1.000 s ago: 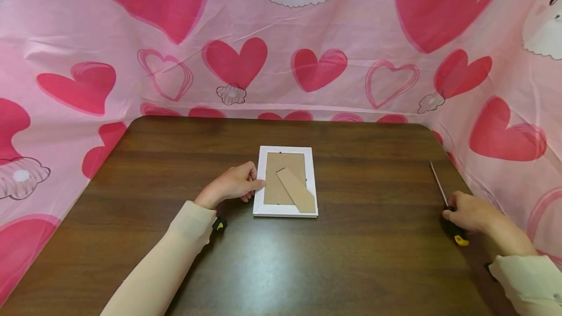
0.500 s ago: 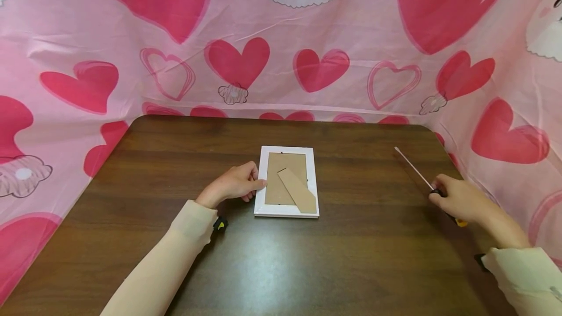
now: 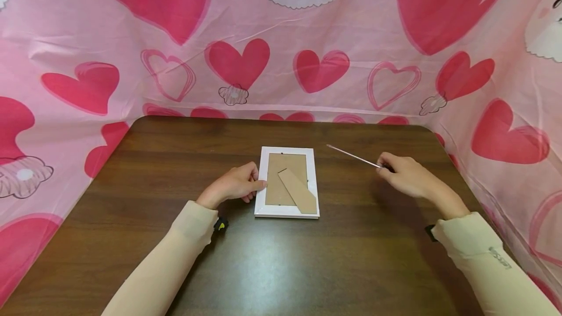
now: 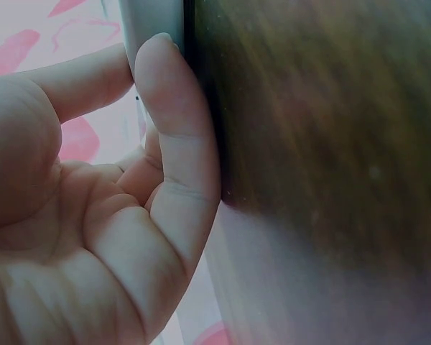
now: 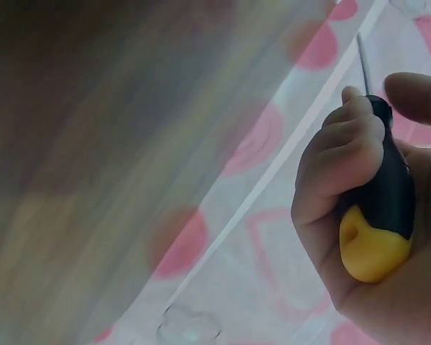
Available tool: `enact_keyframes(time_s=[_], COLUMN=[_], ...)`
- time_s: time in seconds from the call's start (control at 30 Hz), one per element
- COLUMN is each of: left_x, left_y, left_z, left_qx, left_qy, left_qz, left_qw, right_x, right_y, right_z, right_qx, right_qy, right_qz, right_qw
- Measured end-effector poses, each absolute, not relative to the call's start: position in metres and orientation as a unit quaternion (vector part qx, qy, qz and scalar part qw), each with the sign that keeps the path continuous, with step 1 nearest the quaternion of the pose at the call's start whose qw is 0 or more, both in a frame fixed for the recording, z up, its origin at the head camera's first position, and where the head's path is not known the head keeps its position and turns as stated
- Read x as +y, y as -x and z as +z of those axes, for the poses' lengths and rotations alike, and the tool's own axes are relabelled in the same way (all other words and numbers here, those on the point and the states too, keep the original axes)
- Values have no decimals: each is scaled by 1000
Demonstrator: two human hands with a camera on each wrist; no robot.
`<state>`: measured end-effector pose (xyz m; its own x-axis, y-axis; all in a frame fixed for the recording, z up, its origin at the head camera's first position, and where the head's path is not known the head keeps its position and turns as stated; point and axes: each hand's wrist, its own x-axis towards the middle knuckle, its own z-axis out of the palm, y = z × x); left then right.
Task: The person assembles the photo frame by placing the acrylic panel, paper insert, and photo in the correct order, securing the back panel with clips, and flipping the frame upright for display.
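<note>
A white picture frame (image 3: 285, 160) lies face down on the wooden table, its brown backing and slanted stand leg (image 3: 297, 190) facing up. My left hand (image 3: 232, 183) pinches the frame's left edge, thumb on top; in the left wrist view, fingers (image 4: 183, 136) curl against the frame's side. My right hand (image 3: 406, 174) grips a screwdriver (image 3: 355, 156) above the table, to the right of the frame. Its thin shaft points left towards the frame, with the tip apart from it. In the right wrist view, several fingers wrap the black and yellow handle (image 5: 381, 198).
The brown wooden table (image 3: 281, 267) spreads out around the frame. A pink cloth (image 3: 281, 28) printed with hearts hangs along the table's back and both sides. A dark wrist strap piece (image 3: 221, 224) shows under the left sleeve.
My right hand has carried the screwdriver leftward from the table's right side, its shaft swinging from pointing away to pointing left. The left hand and the frame stay in place.
</note>
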<state>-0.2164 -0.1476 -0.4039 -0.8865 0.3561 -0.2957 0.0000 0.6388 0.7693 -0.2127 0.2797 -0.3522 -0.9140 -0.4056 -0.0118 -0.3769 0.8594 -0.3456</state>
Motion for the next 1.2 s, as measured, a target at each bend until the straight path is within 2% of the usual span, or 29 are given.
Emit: enact_keyframes(time_s=[0.23, 0.53, 1.2], left_x=[-147, -147, -149], left_y=[216, 215, 215], left_z=[-404, -403, -403], left_qx=[876, 876, 874], left_qy=[-101, -105, -105], left_qz=[418, 419, 422], left_qw=[217, 215, 216], right_x=[243, 210, 190], right_y=[236, 258, 279], right_z=[-355, -363, -379], right_qx=[955, 958, 945], right_qy=[243, 226, 219], right_qz=[-162, -149, -157], right_qw=[52, 92, 187])
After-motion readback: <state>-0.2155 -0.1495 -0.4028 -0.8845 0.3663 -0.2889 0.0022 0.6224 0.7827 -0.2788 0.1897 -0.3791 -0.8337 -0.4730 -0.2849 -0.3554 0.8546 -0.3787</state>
